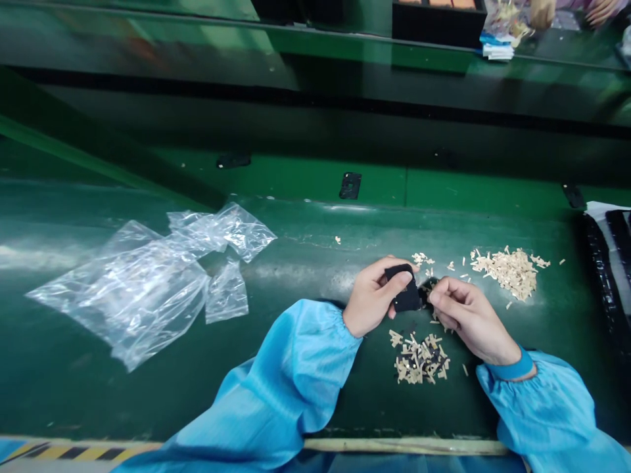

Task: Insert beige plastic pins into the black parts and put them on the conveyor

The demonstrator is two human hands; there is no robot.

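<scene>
A flat black piece (406,295) is held in my left hand (372,295), the thumb pressed on its face. Just to its right, my right hand (468,316) is closed in a pinch at a small dark part (426,290) that touches or nearly touches the black piece; its outline is unclear. Below both hands lies a pile of small pale and dark bits (421,358). A larger heap of pale pieces (513,272) sits to the right, beyond my right hand. A few more pale bits (422,259) are scattered just past my left fingertips.
Crumpled clear plastic bags (148,282) cover the left of the green table (305,381). Black parts (350,186) rest on the ledge behind. Black-wrapped material (604,276) stands at the right edge. Across the top, a black box (438,25) sits near another person's hands (542,12).
</scene>
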